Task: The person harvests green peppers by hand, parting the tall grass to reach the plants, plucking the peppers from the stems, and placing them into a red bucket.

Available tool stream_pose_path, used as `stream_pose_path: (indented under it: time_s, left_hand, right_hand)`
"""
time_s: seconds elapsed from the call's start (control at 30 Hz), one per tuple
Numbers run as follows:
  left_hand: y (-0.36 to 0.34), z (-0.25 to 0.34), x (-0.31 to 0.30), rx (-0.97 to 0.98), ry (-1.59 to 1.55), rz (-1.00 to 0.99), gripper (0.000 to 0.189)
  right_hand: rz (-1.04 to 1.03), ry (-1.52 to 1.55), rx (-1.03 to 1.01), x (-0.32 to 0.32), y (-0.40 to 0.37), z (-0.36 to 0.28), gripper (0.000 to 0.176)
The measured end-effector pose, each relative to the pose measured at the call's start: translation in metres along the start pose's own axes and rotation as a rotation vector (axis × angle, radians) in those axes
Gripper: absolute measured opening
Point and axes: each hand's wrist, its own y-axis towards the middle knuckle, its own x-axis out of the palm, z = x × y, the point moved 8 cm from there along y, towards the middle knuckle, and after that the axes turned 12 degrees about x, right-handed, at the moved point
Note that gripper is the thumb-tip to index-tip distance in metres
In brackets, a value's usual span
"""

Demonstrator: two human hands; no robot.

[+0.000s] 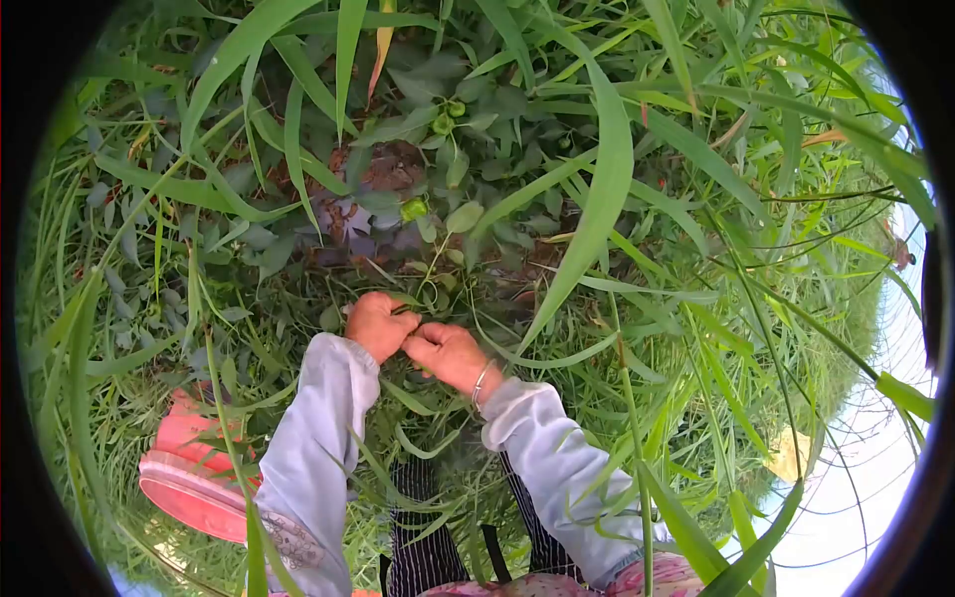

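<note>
My left hand and my right hand meet low among the green plants, fingertips almost touching. Both are closed in a pinch. What lies between the fingers is hidden; thin stems and leaves surround them. A metal bangle circles my right wrist. Just beyond the hands, a leafy plant bears a small green fruit that looks like a pepper. Farther up hang more round green fruits.
A red bucket leans in the grass at lower left, partly behind my left sleeve. Long grass blades arch across the view. Bare brown soil shows between plants. A yellowish object lies at far right.
</note>
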Motion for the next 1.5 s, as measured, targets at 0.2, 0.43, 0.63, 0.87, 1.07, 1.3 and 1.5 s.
stream_pose_path:
  time_s: [0.2,0.43,0.63,0.87,1.07,1.3,1.5]
  left_hand:
    - [0.008,-0.037,-0.003,-0.271,-0.54,0.015,0.015]
    - [-0.002,-0.056,-0.011,-0.41,-0.878,0.19,0.024]
    - [-0.019,-0.054,-0.002,-0.333,-0.925,0.161,0.028]
    - [-0.017,-0.049,0.0,-0.199,-0.876,0.236,0.02]
    - [-0.014,-0.031,0.005,-0.081,-0.728,0.324,0.019]
    - [-0.013,0.07,-0.021,0.301,0.598,0.188,0.026]
    - [0.024,0.147,-0.013,0.613,0.446,0.268,0.022]
  right_hand:
    - [-0.484,0.444,-0.058,0.0,-0.049,-0.035,0.021]
    - [0.261,0.758,0.121,-0.175,0.039,0.04,0.017]
    - [0.556,0.084,-0.16,-0.217,0.117,0.027,0.043]
    - [0.598,-0.356,0.007,-0.199,0.16,0.011,0.069]
    - [0.521,-0.703,0.042,-0.192,0.125,-0.016,0.063]
    - [0.461,-0.808,-0.053,-0.185,0.13,-0.027,0.055]
    - [0.414,-1.092,0.136,-0.17,0.102,-0.072,0.049]
